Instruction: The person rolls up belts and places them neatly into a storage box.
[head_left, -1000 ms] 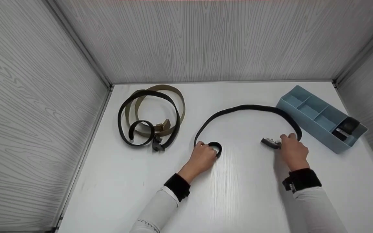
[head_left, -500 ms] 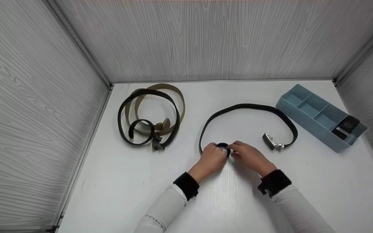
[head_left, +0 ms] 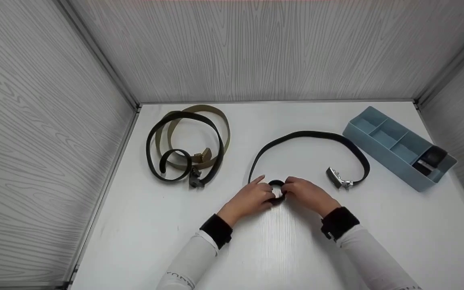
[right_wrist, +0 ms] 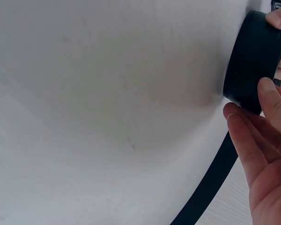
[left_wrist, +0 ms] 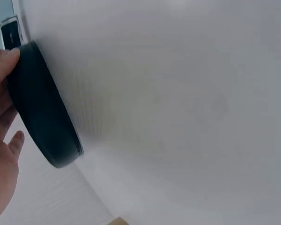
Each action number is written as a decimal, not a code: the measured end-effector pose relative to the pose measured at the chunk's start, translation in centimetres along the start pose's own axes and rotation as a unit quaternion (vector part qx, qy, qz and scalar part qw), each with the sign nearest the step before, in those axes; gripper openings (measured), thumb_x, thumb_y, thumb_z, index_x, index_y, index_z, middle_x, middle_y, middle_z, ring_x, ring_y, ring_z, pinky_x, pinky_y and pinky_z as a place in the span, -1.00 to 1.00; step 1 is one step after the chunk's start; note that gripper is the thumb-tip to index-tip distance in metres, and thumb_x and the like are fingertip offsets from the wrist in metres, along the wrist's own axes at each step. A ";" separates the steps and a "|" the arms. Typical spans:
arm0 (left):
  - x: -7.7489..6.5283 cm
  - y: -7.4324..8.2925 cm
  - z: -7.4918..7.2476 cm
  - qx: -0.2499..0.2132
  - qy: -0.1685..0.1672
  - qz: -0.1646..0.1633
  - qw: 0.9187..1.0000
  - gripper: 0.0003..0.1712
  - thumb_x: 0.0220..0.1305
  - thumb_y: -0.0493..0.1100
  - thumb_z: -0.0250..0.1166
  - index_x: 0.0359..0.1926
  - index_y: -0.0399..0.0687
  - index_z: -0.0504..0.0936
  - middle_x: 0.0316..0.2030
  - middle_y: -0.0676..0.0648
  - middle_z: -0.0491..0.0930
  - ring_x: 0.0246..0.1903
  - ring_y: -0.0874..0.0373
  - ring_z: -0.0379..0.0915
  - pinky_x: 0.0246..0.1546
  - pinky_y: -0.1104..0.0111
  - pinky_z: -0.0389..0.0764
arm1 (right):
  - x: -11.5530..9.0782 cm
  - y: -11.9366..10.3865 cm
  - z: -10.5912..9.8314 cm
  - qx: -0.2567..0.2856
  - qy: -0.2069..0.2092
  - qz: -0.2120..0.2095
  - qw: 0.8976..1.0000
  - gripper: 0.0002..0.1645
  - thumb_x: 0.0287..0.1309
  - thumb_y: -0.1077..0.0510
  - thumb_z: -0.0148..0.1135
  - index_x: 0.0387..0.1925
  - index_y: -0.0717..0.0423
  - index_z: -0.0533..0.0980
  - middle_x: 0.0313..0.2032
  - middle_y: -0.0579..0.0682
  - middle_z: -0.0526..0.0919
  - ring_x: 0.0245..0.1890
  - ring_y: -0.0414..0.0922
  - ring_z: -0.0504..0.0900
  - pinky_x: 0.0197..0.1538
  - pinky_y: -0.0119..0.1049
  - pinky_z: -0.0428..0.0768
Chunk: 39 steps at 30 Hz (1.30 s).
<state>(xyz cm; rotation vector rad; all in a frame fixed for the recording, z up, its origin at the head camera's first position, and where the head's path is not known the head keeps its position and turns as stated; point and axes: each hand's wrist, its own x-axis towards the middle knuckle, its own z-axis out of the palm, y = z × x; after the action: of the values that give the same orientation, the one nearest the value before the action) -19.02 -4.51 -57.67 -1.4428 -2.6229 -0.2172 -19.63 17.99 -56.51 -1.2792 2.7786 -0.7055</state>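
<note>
A black belt [head_left: 312, 133] stands on edge in a wide arc on the white table, its near end rolled into a small coil [head_left: 278, 200]. My left hand [head_left: 250, 199] pinches the coil's left side, one finger lifted away from it. From the right, my right hand [head_left: 310, 196] pinches the same coil between thumb and fingers. Up close, the coil's smooth outer face [left_wrist: 44, 110] lies under the left thumb; the right wrist view has the coil [right_wrist: 250, 65] between both hands. The belt's silver buckle [head_left: 338, 179] rests on the table right of my right hand.
At left lie a second black belt [head_left: 187, 115] with a dark buckle [head_left: 195, 179] and a tan belt [head_left: 224, 121], loosely looped and overlapping. A blue divided box [head_left: 393, 163] stands at right, a rolled black belt [head_left: 434, 156] in its near compartment. Grey wood-grain panels enclose the table.
My right hand has left the buckle end and come left to the coil, taking hold of it. The left hand shifted right, then slightly back, changing its grip on the coil.
</note>
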 end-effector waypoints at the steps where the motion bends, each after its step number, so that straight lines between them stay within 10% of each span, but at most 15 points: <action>1: -0.1 -0.1 0.0 0.006 -0.001 0.004 1.000 -0.93 0.15 -0.15 0.39 -0.33 0.00 0.74 -0.35 0.08 0.68 -0.15 0.17 0.56 0.34 0.13 0.18 | 0.0 0.0 0.1 0.002 0.001 0.000 1.000 -0.88 0.23 0.33 0.22 -0.32 0.09 0.63 -0.31 -0.01 0.55 -0.33 -0.14 0.51 -0.25 -0.23 0.52; 10: 0.8 0.9 0.7 0.031 0.027 -0.023 0.999 -0.83 0.24 -0.09 0.32 -0.46 0.03 0.73 -0.48 0.05 0.67 -0.33 0.14 0.64 0.16 0.22 0.41 | -0.2 -0.9 1.1 0.076 0.015 0.046 0.996 -0.75 0.08 0.48 0.25 -0.23 0.17 0.63 -0.31 0.06 0.59 -0.30 -0.06 0.56 -0.21 -0.17 0.54; 21: 0.5 -0.4 -0.1 -0.078 0.023 -0.002 0.997 -0.87 0.06 -0.09 0.45 -0.50 -0.01 0.72 -0.51 0.07 0.61 -0.34 0.14 0.51 -0.05 0.32 0.46 | 0.3 -0.4 0.0 0.059 -0.026 0.009 0.998 -0.78 0.07 0.45 0.26 -0.35 0.10 0.66 -0.38 -0.01 0.54 -0.36 -0.15 0.50 -0.26 -0.25 0.49; 30: -0.1 -0.4 0.1 0.023 0.052 0.018 0.998 -0.90 0.14 -0.09 0.42 -0.38 0.01 0.76 -0.35 0.08 0.63 -0.31 0.14 0.51 -0.25 0.34 0.49 | -0.3 -0.5 0.3 0.013 0.003 0.021 1.000 -0.88 0.09 0.33 0.37 -0.31 0.08 0.67 -0.20 0.05 0.54 -0.34 -0.12 0.55 -0.28 -0.23 0.54; 39: 0.1 0.1 0.5 0.000 0.054 -0.038 0.998 -0.91 0.18 -0.07 0.41 -0.35 0.05 0.76 -0.35 0.09 0.63 -0.31 0.16 0.51 -0.29 0.33 0.51 | -0.9 -0.8 1.4 0.002 0.064 -0.016 0.998 -0.74 -0.01 0.39 0.43 -0.21 0.19 0.69 -0.04 0.12 0.61 -0.13 0.02 0.64 -0.09 -0.13 0.59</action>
<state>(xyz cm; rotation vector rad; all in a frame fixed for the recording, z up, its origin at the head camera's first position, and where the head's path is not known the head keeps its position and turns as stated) -19.00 -4.28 -58.16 -1.2933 -2.5933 -0.2951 -18.19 17.60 -57.58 -1.3249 2.8610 -0.8228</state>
